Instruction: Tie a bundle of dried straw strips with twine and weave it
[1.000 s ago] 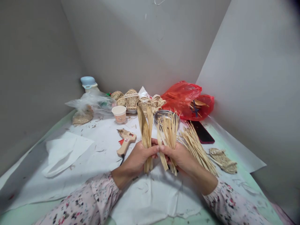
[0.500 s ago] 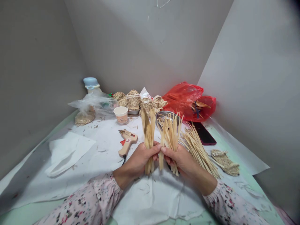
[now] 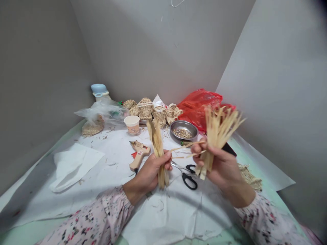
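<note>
White paper (image 3: pixel 173 217) covers the table (image 3: pixel 25 234); the left hand (image 3: pixel 153 168) clenches wide straw strips (image 3: pixel 158 153), the right hand (image 3: pixel 217 160) grasps thin straw strips (image 3: pixel 218 129).

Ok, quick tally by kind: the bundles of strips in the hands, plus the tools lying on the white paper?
Bundles of dried plant strips: 2 (one in the left hand, one in the right hand)
Scissors: 1
Hot glue gun: 1
Total: 4
</note>
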Demonstrator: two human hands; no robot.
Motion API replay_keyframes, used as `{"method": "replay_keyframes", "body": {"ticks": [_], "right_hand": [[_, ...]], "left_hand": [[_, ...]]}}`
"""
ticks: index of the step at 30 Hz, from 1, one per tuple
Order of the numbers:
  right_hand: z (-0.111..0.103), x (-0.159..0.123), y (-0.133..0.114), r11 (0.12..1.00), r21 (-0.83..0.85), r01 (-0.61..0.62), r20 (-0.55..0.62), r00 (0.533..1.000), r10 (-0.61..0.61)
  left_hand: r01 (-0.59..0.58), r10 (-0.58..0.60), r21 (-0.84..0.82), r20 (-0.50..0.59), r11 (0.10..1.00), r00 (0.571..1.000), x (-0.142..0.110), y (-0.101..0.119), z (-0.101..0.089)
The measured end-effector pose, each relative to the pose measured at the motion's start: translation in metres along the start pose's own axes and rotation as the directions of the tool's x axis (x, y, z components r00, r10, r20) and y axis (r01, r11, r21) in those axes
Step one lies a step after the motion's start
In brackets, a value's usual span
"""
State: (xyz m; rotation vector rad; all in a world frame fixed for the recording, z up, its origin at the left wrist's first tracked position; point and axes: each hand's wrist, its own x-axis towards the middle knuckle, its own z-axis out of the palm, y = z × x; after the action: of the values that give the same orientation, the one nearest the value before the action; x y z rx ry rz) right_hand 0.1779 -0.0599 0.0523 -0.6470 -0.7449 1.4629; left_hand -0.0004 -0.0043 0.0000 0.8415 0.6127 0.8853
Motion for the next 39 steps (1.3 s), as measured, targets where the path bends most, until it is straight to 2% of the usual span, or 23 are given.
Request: {"method": "replay_keyframes", "body": {"ticks": [4, 7, 10, 14, 17, 20, 23, 27, 29, 31, 33, 35, 37, 39], "right_hand": [[0.008, -0.015, -0.04, 0.973, 0.145, 0.178, 0.019, 0.983, -0.183], [0.01, -0.021, -0.053, 0.955, 0.163, 0.247, 0.007, 0.968, -0.251], [0.008, -0.014, -0.037, 0.983, 0.008, 0.183, -0.015, 0.983, -0.183], [0.002, -0.001, 0.013, 0.97, -0.241, -0.029, -0.065, 0.998, 0.014], [-0.002, 0.003, 0.047, 0.96, -0.278, -0.045, -0.089, 0.996, 0.021], [-0.003, 0.002, 0.065, 0.973, -0.224, -0.048, -0.065, 0.997, 0.034], [-0.005, 0.001, 0.07, 0.973, -0.227, -0.029, -0.028, 0.999, 0.023], [-0.009, 0.002, 0.071, 0.966, -0.257, 0.002, -0.019, 1.0, -0.007], [-0.01, 0.003, 0.069, 0.96, -0.278, 0.035, -0.015, 0.999, -0.041], [-0.009, 0.002, 0.067, 0.937, -0.338, 0.093, -0.027, 0.994, -0.108], [-0.007, 0.0, 0.065, 0.878, -0.451, 0.161, -0.041, 0.979, -0.2], [-0.004, -0.002, 0.066, 0.799, -0.575, 0.179, -0.027, 0.971, -0.238], [-0.001, -0.005, 0.07, 0.742, -0.656, 0.137, -0.014, 0.981, -0.193], [0.0, -0.007, 0.073, 0.724, -0.686, 0.073, -0.015, 0.993, -0.115]], "left_hand": [[0.031, -0.031, 0.041, -0.018, 0.999, 0.999, -0.001, -0.001, -0.001], [0.01, -0.006, 0.062, -0.05, 0.998, 0.999, -0.001, -0.001, -0.001], [-0.028, 0.033, 0.086, -0.06, 0.996, 0.998, -0.002, -0.001, 0.001], [-0.061, 0.065, 0.139, -0.026, 0.988, 0.998, -0.004, 0.001, 0.003], [-0.092, 0.095, 0.201, -0.007, 0.975, 0.995, -0.005, 0.0, 0.003], [-0.134, 0.132, 0.277, 0.025, 0.952, 0.991, -0.005, -0.002, 0.003], [-0.172, 0.166, 0.351, 0.046, 0.921, 0.985, -0.007, -0.003, 0.005], [-0.138, 0.136, 0.45, 0.038, 0.882, 0.99, -0.012, 0.001, 0.013], [-0.131, 0.126, 0.45, 0.042, 0.883, 0.991, -0.013, 0.004, 0.015], [-0.156, 0.173, 0.417, -0.003, 0.895, 0.985, -0.012, 0.004, 0.013], [-0.212, 0.274, 0.392, -0.109, 0.895, 0.955, -0.01, 0.004, 0.009], [-0.266, 0.364, 0.391, -0.2, 0.881, 0.91, -0.008, 0.003, 0.004], [-0.29, 0.405, 0.398, -0.243, 0.87, 0.881, -0.006, 0.002, 0.002], [-0.291, 0.409, 0.397, -0.254, 0.87, 0.876, -0.007, 0.002, 0.003]]}}
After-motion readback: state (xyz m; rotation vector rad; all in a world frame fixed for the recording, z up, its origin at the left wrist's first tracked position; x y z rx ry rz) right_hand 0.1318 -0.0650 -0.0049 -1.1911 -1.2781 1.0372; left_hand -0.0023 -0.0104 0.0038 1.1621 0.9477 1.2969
